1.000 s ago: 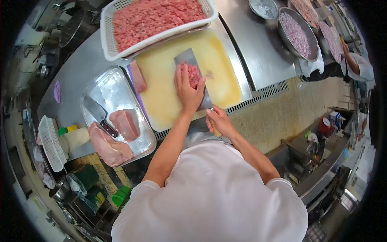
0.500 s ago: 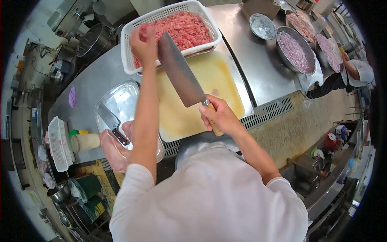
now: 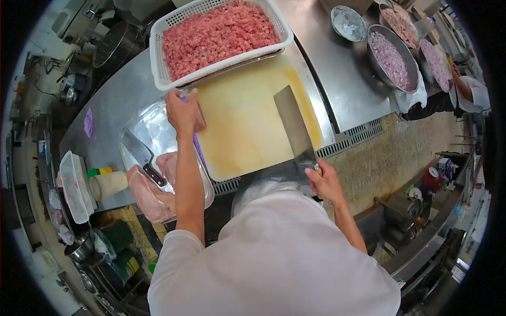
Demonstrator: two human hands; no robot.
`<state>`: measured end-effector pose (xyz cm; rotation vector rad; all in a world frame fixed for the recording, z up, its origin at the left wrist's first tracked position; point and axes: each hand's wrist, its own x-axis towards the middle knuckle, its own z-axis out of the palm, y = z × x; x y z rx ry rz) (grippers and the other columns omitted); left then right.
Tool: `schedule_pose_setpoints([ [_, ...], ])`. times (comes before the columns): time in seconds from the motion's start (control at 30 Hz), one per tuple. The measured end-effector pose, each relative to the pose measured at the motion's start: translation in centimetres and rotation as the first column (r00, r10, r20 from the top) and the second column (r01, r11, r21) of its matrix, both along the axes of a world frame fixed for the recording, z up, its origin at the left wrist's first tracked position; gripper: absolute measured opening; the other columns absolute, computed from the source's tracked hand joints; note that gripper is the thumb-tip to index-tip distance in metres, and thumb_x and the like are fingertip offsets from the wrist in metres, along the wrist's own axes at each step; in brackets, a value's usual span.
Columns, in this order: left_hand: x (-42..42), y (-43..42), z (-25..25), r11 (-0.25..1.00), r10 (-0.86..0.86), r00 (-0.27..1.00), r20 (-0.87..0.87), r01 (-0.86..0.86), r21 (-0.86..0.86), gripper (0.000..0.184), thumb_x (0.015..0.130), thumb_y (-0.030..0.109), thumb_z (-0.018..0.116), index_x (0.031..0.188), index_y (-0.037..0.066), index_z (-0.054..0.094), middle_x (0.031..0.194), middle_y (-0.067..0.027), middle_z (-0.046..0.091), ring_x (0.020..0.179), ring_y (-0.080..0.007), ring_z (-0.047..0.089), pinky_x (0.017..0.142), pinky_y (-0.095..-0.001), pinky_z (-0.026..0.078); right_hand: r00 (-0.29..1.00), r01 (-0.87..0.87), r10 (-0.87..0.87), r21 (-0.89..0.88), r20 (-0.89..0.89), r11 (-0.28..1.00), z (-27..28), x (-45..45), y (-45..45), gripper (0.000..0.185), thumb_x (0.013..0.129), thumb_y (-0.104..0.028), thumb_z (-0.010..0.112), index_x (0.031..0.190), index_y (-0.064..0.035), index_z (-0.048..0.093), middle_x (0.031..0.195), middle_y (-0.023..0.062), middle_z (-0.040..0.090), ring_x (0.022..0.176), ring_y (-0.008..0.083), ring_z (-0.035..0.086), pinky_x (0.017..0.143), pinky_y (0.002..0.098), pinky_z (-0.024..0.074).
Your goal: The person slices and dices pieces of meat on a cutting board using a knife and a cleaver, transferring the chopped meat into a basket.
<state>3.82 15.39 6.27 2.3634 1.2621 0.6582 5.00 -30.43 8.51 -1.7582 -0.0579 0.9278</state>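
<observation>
My right hand (image 3: 328,181) is wrapped round the handle of a cleaver (image 3: 295,124), its broad blade over the right part of the yellowed cutting board (image 3: 242,126). At the board's left edge, my left hand (image 3: 182,111) is closed on a pinkish piece of meat (image 3: 200,118), partly hidden by the hand. A purple strip (image 3: 200,157) runs along that same edge. Just beyond the board stands a white perforated basket (image 3: 163,79) full of chopped red meat (image 3: 221,39).
Left of the board, a clear tray (image 3: 153,126) holds a knife (image 3: 138,150) and large raw meat pieces (image 3: 150,195). A white basket (image 3: 76,187) and a cream container (image 3: 108,185) stand further left. Bowls, one with chopped onion (image 3: 389,60), and another person (image 3: 472,95) are at right.
My left hand has come down from the meat basket to the board's left edge, now with a piece of meat. My right hand has moved the cleaver right and lower, over the board.
</observation>
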Motion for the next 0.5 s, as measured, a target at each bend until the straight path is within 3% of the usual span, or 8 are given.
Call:
schedule_pose_setpoints([
  [0.07, -0.4, -0.9, -0.1, 0.992, 0.009, 0.987, -0.162, -0.030, -0.126, 0.060, 0.082, 0.050, 0.080, 0.117, 0.003, 0.065, 0.118, -0.0202, 0.071, 0.111, -0.0422, 0.069, 0.095, -0.0526, 0.053, 0.999, -0.020, 0.021, -0.038, 0.033, 0.999, 1.0, 0.5, 1.4, 0.018, 0.100, -0.020, 0.071, 0.104, -0.0044, 0.063, 0.064, 0.0000, 0.056, 0.051, 0.0087, 0.052, 0.047, 0.0289, 0.0433],
  [0.13, -0.7, -0.5, -1.5, 0.991, -0.005, 0.981, -0.195, -0.022, -0.135, 0.059, 0.082, 0.048, 0.080, 0.118, 0.003, 0.066, 0.117, -0.0207, 0.073, 0.109, -0.0435, 0.069, 0.095, -0.0528, 0.054, 0.992, -0.084, 0.090, -0.069, 0.093, 0.994, 1.1, 1.6, 2.7, 0.022, 0.101, -0.020, 0.070, 0.114, -0.0029, 0.064, 0.063, 0.0005, 0.056, 0.053, 0.0091, 0.053, 0.049, 0.0287, 0.0447],
  [0.23, -1.2, 0.7, -2.6, 0.984, 0.009, 0.975, -0.220, -0.048, -0.171, 0.058, 0.082, 0.045, 0.080, 0.120, 0.002, 0.067, 0.114, -0.0205, 0.075, 0.105, -0.0426, 0.072, 0.095, -0.0513, 0.055, 0.963, -0.191, 0.186, 0.008, 0.196, 0.982, 0.0, 2.5, 3.5, 0.021, 0.103, -0.020, 0.067, 0.113, -0.0018, 0.062, 0.071, -0.0002, 0.059, 0.057, 0.0098, 0.054, 0.053, 0.0280, 0.0470],
  [0.27, -1.8, 1.0, -2.7, 0.979, 0.023, 0.973, -0.230, -0.068, -0.191, 0.058, 0.082, 0.043, 0.080, 0.120, 0.001, 0.067, 0.113, -0.0203, 0.075, 0.103, -0.0418, 0.073, 0.094, -0.0505, 0.055, 0.954, -0.220, 0.206, 0.043, 0.217, 0.974, -1.2, 2.7, 3.2, 0.027, 0.105, -0.022, 0.064, 0.122, -0.0013, 0.061, 0.073, -0.0009, 0.058, 0.059, 0.0097, 0.053, 0.054, 0.0274, 0.0480],
  [0.37, -4.1, 4.3, -7.5, 0.879, -0.026, 0.998, 0.063, 0.053, -0.474, 0.043, 0.087, 0.030, 0.079, 0.118, 0.002, 0.069, 0.109, -0.0167, 0.076, 0.098, -0.0331, 0.075, 0.086, -0.0446, 0.060, 0.991, -0.131, 0.125, 0.160, 0.047, 0.978, -0.1, 3.0, 3.2, 0.031, 0.107, -0.026, 0.061, 0.127, -0.0013, 0.058, 0.072, 0.0009, 0.058, 0.056, 0.0108, 0.054, 0.052, 0.0281, 0.0482],
  [0.47, -4.6, -0.1, -4.2, 0.575, 0.127, 0.910, 0.394, 0.256, -0.777, 0.032, 0.091, 0.015, 0.076, 0.119, 0.004, 0.068, 0.108, -0.0120, 0.076, 0.097, -0.0243, 0.075, 0.076, -0.0378, 0.062, 0.990, -0.136, 0.137, 0.112, -0.008, 0.984, -2.1, 4.2, 2.1, 0.044, 0.108, -0.031, 0.060, 0.137, 0.0013, 0.054, 0.071, 0.0052, 0.059, 0.055, 0.0132, 0.058, 0.049, 0.0316, 0.0478],
  [0.5, -4.5, -1.6, -3.1, 0.566, 0.139, 0.895, 0.424, 0.279, -0.775, 0.032, 0.092, 0.015, 0.075, 0.121, 0.004, 0.067, 0.109, -0.0114, 0.075, 0.096, -0.0231, 0.074, 0.074, -0.0365, 0.063, 0.990, -0.142, 0.142, 0.073, 0.001, 0.987, -1.9, 4.1, 2.0, 0.045, 0.108, -0.032, 0.060, 0.136, 0.0016, 0.054, 0.071, 0.0053, 0.058, 0.054, 0.0130, 0.058, 0.049, 0.0314, 0.0472],
])
